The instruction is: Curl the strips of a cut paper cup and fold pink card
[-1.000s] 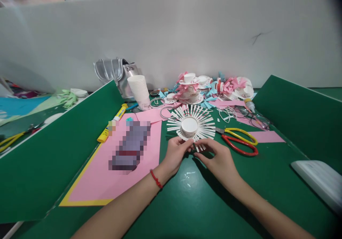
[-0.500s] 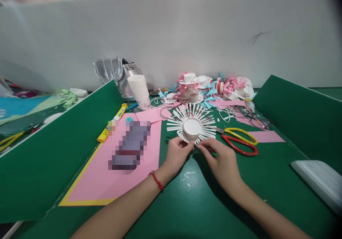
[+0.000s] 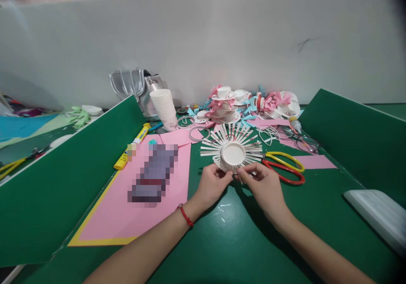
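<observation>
A white paper cup [image 3: 234, 153], its wall cut into thin strips that fan out round the base, is held just above the green table. My left hand [image 3: 213, 183] pinches the near left edge, where some strips look curled into a scalloped rim. With thumb and fingers closed, my right hand [image 3: 261, 184] grips strips at the near right edge. Both thumbs are close together at the front of the cup. Scissors [image 3: 285, 167] with one yellow and one red handle lie right of it, their blades hidden behind the strips.
On the left, pink paper [image 3: 139, 220] lies under a blurred-out object [image 3: 155, 172], beside a yellow glue stick [image 3: 131, 148]. Stacked paper cups [image 3: 163, 108], wire rings [image 3: 199, 133] and paper decorations [image 3: 223, 106] stand behind. Green dividers [image 3: 358, 136] flank the table; a white block [image 3: 377, 216] sits right.
The cut cup has moved slightly right and tilted, its base turning more toward me. My right hand has shifted its fingers along the near strips; my left hand keeps its pinch.
</observation>
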A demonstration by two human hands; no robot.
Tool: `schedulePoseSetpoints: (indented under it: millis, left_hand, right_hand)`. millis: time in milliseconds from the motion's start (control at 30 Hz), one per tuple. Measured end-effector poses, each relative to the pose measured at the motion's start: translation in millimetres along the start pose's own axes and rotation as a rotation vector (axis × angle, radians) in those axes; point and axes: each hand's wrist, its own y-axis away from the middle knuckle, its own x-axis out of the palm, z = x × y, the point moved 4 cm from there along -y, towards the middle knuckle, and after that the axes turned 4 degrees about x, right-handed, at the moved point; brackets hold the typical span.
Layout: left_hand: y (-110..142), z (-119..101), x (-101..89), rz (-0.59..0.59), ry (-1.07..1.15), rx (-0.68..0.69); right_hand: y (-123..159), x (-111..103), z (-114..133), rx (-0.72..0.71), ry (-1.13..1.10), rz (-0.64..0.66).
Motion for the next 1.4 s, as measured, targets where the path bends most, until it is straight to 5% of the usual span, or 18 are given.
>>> schedulePoseSetpoints:
  millis: [667, 1067, 1233, 1400]
  left_hand:
    - [2.8, -3.1, 3.7, 0.045, 0.136, -0.082]
    - [0.9, -4.6, -0.3, -0.004, 0.01, 0.023]
    - [-1.9, 0.4, -0.5, 0.02, -0.054, 0.016]
    - [-4.0, -1.6, 1.6, 0.089, -0.024, 0.02]
  right_hand:
    - [-3.1, 0.0, -3.7, 0.035, -0.127, -0.007]
    - [2.9, 2.9, -6.5, 0.119, -0.288, -0.142]
    - [-1.1, 4.0, -10.0, 0.228, -0.194, -0.061]
    - [-21.4, -35.7, 8.1, -0.025, -0.055, -0.247]
